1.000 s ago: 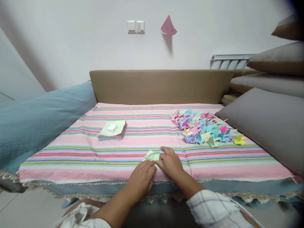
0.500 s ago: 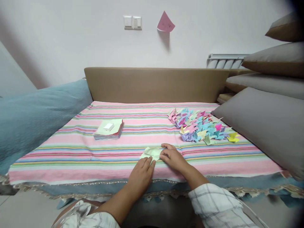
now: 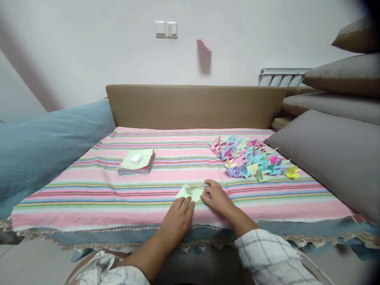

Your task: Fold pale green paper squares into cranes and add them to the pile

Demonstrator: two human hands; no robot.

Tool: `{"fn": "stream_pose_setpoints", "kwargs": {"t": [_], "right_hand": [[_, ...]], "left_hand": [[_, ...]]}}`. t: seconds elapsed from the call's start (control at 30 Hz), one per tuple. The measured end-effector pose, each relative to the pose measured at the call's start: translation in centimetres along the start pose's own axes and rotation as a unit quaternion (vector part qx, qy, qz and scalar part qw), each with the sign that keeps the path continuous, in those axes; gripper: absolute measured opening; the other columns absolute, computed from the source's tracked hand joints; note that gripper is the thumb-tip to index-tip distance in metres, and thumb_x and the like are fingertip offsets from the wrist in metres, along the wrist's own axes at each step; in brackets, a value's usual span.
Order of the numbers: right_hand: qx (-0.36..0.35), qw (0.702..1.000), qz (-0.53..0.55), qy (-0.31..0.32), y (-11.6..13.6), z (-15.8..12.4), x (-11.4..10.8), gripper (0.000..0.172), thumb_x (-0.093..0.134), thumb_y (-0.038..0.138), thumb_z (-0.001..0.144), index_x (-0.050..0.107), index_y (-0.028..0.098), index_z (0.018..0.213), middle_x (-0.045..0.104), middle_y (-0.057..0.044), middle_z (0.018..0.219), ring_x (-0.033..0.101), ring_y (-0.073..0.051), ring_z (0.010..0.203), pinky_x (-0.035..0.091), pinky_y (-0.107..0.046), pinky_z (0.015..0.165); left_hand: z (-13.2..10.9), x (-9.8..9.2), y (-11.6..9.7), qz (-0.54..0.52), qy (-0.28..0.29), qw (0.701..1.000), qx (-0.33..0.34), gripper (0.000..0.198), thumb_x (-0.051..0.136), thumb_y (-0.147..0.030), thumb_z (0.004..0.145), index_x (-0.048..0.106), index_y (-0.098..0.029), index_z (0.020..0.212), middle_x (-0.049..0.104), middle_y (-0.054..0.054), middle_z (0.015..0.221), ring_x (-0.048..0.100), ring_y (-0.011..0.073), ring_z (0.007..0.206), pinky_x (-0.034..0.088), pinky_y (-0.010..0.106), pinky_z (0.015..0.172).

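Note:
A pale green folded paper (image 3: 190, 192) lies on the striped cloth (image 3: 97, 194) near its front edge. My left hand (image 3: 177, 219) lies flat with its fingertips pressing the paper's near corner. My right hand (image 3: 216, 196) is beside it, fingers pinched on the paper's right edge. A stack of coloured paper squares (image 3: 136, 162) with a small white block on top sits to the left. A heap of folded paper cranes (image 3: 251, 160) in many colours lies to the right.
A blue cushion (image 3: 44, 146) bounds the left side and grey cushions (image 3: 329, 154) the right. A tan backrest (image 3: 192, 106) runs along the back. On the wall hang light switches (image 3: 166, 29) and a pink paper piece (image 3: 204, 44).
The view shifted a little and then held steady. My right hand's fingers have closed on the paper's right edge and a flap of the paper has lifted. The pink paper on the wall has turned.

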State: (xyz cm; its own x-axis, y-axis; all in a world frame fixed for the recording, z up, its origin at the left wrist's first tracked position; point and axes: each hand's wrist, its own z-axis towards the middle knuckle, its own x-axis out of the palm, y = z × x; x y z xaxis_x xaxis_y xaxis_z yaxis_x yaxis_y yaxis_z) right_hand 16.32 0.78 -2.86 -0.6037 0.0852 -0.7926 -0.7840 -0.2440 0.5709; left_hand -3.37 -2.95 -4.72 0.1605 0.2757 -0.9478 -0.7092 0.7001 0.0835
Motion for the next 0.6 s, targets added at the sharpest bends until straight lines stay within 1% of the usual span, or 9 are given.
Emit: {"fn": "stream_pose_setpoints", "kwargs": {"t": [0.17,0.3,0.5,0.6], "right_hand": [[0.003,1.0,-0.008,0.005,0.1,0.0,-0.5,0.009,0.061,0.025,0.072,0.066,0.018,0.071,0.051,-0.012,0.124,0.044,-0.024,0.119,0.033,-0.036,0.098],[0.027,1.0,-0.01,0.013,-0.3,0.0,-1.2,0.013,0.06,0.029,0.074,0.066,0.019,0.071,0.053,-0.011,0.121,0.043,-0.024,0.12,0.033,-0.037,0.097],[0.035,0.999,0.001,0.018,-0.9,0.2,-1.6,0.013,0.059,0.029,0.075,0.067,0.019,0.07,0.057,-0.01,0.115,0.043,-0.024,0.121,0.032,-0.036,0.098],[0.036,0.999,0.026,0.023,-1.1,0.2,-1.6,0.013,0.06,0.029,0.074,0.069,0.02,0.074,0.055,-0.009,0.118,0.041,-0.023,0.123,0.032,-0.036,0.099]], "left_hand": [[0.4,-0.1,-0.2,0.009,0.001,1.0,-0.012,0.048,0.044,-0.019,0.082,0.041,-0.014,0.131,0.049,0.015,0.128,0.045,0.029,0.114,0.037,0.047,0.095],[0.6,-0.2,-0.3,0.01,0.009,1.0,-0.023,0.047,0.044,-0.018,0.082,0.044,-0.016,0.129,0.05,0.015,0.126,0.046,0.0291,0.112,0.038,0.048,0.092],[0.5,-0.2,-0.4,0.025,0.022,0.999,-0.01,0.051,0.043,-0.018,0.082,0.039,-0.015,0.133,0.044,0.014,0.136,0.045,0.0291,0.113,0.036,0.05,0.095],[0.5,0.0,-0.4,0.032,0.023,0.999,-0.007,0.053,0.043,-0.018,0.081,0.038,-0.015,0.134,0.041,0.013,0.139,0.045,0.0294,0.113,0.036,0.049,0.095]]}}
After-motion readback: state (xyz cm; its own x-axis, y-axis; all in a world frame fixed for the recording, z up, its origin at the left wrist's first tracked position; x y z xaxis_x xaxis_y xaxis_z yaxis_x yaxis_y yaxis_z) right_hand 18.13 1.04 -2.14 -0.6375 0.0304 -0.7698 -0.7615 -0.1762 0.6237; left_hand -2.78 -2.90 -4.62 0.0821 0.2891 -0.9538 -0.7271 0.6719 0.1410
